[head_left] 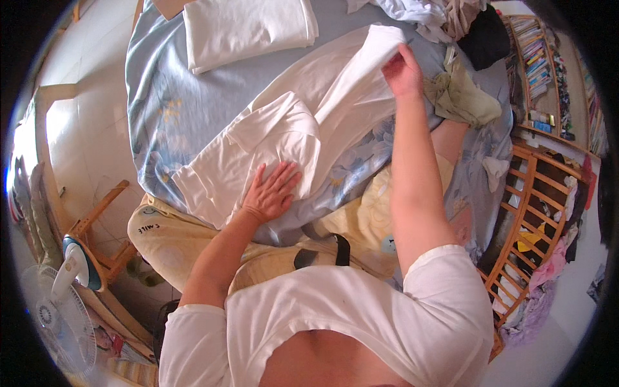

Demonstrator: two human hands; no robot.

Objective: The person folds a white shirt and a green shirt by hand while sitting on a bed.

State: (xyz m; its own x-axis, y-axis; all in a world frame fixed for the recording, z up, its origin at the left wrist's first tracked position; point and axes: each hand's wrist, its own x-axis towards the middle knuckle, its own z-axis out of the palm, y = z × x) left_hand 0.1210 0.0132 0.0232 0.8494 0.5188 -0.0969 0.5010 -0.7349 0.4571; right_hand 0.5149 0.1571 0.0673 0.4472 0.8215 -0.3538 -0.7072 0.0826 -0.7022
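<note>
A white garment, whose exact kind I cannot tell, lies spread slantwise over a blue flowered bed sheet. Part of it is folded over itself near the middle. My left hand rests flat on its near part, fingers stretched out and palm down. With the arm reached out, my right hand grips the garment's far right end, fingers and thumb closed on the edge. Beyond it lies a folded white cloth.
A crumpled olive-green cloth and a heap of clothes lie at the right and far right. A wooden slatted rack and bookshelves stand right of the bed. At the left are a fan and an iron.
</note>
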